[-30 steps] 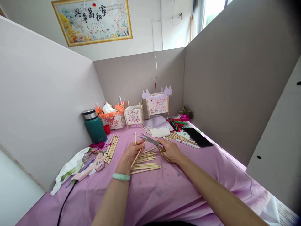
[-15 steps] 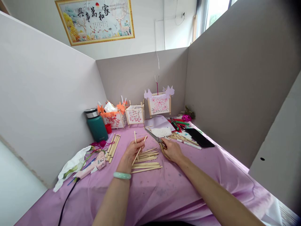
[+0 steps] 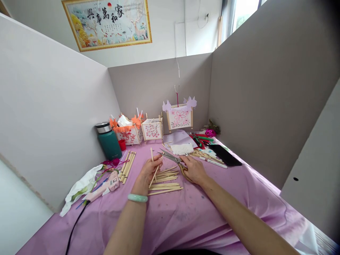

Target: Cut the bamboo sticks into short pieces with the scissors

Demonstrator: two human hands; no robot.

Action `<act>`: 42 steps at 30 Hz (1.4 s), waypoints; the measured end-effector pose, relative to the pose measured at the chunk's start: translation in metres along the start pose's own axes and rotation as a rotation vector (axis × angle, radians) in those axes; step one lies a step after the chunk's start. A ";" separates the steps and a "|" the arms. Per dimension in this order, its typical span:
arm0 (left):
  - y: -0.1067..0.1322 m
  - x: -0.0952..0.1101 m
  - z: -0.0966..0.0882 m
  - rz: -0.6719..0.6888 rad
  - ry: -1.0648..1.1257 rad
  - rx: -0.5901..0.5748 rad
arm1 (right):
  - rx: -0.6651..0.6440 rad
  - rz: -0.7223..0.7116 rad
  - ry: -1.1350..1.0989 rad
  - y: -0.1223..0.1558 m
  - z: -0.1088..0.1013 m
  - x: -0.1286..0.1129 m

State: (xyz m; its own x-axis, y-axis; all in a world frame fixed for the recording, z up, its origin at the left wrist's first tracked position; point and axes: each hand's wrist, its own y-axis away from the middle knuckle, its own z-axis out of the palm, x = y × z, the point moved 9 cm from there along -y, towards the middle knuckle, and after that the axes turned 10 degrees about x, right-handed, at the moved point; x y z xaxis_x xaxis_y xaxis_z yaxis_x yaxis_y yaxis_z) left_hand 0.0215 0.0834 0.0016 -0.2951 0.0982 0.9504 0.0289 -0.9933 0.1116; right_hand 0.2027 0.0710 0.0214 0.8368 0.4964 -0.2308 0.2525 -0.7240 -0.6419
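The closed grip of your left hand [image 3: 148,171] holds two thin, pale wooden sticks [image 3: 154,176]; your right hand [image 3: 195,170] grasps gold-handled steel scissors [image 3: 175,160], parted near one tip, so this cut looks undone (loose pale sticks [image 3: 166,185] lie on the purple-draped table [image 3: 183,212])

Tablecloth [image 3: 180,219] is tinted pinkish purple, flecked darker. Sticks [image 3: 167,185] are coloured pale tan. Scissors [image 3: 177,160] are seen gold-handled, grey-bladed. White panel [image 3: 181,117] is patterned with pink flowers.

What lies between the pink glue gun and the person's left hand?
In the head view, dark-banded sticks lie between the glue gun and the left hand, then bare purple cloth before the hand.
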 end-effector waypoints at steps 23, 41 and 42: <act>-0.001 0.001 0.003 -0.010 0.014 -0.072 | -0.042 0.005 -0.044 -0.002 0.005 -0.001; -0.006 0.013 -0.006 0.039 0.236 -0.033 | 0.008 0.023 -0.139 -0.001 0.005 0.007; -0.006 0.013 -0.007 0.040 0.252 -0.016 | 0.010 0.023 -0.146 -0.001 0.005 0.007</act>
State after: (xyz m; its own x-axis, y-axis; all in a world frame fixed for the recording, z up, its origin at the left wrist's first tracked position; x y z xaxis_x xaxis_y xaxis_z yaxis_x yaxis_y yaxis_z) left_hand 0.0105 0.0906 0.0113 -0.5226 0.0425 0.8515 0.0312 -0.9971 0.0690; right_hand 0.2059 0.0779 0.0168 0.7624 0.5447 -0.3493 0.2287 -0.7319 -0.6419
